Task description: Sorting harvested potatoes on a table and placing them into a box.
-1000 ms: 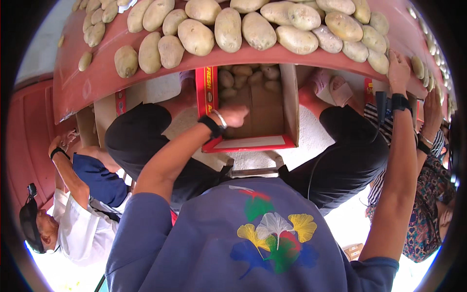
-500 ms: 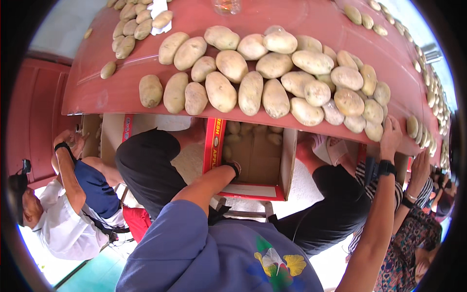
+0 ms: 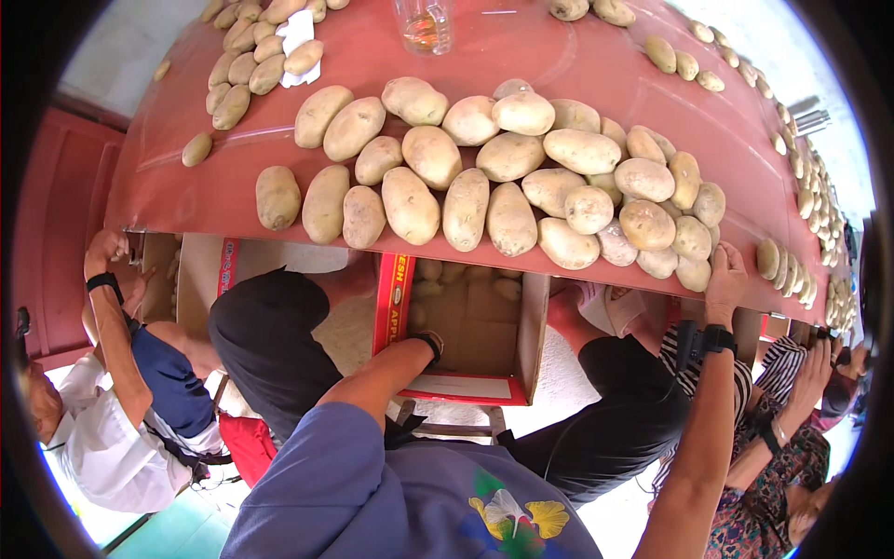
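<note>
My left forearm (image 3: 377, 373) reaches down into an open cardboard box (image 3: 533, 335) with a red and yellow side. The hand beyond the dark wristband is hidden inside the box, so its fingers do not show. Several potatoes (image 3: 428, 289) lie at the far end of that box. On the red table's near edge, my right hand (image 3: 725, 279) rests with fingers extended, beside the rightmost potato (image 3: 693, 274) of a large group. No object shows in this hand. The group of oval, pale brown potatoes (image 3: 466, 210) lies in uneven rows along the edge.
A glass mug (image 3: 424, 28) with amber liquid stands farther back on the red table (image 3: 242, 140). Other potato heaps (image 3: 242, 70) lie far left and along the right. Co-workers sit close on both sides, one hand (image 3: 107, 247) raised at left, another hand (image 3: 808, 377) at right.
The view has shifted, bringing the whole mug lower into sight. The left co-worker's hand has risen, and the right co-worker's hand has drawn back from the table. My hands keep about the same places.
</note>
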Action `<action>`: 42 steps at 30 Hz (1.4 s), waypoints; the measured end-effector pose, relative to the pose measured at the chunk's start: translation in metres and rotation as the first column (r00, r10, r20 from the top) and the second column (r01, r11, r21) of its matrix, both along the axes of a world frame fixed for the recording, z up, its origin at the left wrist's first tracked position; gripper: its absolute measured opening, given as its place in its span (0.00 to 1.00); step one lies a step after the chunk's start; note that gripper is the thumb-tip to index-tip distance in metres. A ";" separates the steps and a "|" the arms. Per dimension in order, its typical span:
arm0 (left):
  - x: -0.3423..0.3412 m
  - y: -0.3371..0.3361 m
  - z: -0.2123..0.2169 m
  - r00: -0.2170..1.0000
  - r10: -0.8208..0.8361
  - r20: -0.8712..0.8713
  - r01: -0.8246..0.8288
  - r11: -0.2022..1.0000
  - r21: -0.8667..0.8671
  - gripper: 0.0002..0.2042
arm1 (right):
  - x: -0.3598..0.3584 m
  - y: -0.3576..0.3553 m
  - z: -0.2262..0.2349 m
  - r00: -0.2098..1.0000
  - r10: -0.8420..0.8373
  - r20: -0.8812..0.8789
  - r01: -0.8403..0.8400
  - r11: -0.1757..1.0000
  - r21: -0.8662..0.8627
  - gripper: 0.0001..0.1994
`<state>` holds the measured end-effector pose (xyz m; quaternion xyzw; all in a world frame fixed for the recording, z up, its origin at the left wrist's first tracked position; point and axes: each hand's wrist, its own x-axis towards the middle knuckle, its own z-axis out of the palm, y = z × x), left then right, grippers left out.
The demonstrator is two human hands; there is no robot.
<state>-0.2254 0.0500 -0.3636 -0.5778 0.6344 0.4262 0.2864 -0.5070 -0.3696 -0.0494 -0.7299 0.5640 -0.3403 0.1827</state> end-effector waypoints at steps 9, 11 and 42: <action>0.000 -0.075 0.143 0.998 -0.025 -0.051 0.029 0.996 0.089 0.18 | 0.014 0.014 0.015 0.987 -0.086 -0.135 0.084 0.996 -0.018 0.14; 0.003 -0.092 0.191 0.983 0.042 -0.180 -0.039 0.999 0.016 0.18 | 0.015 0.016 0.016 0.976 -0.097 -0.196 0.085 0.994 -0.068 0.15; 0.068 -0.077 0.277 0.630 0.289 -0.721 -0.653 0.700 -0.289 0.11 | -0.002 -0.010 0.003 0.955 -0.104 -0.277 0.104 0.995 -0.014 0.18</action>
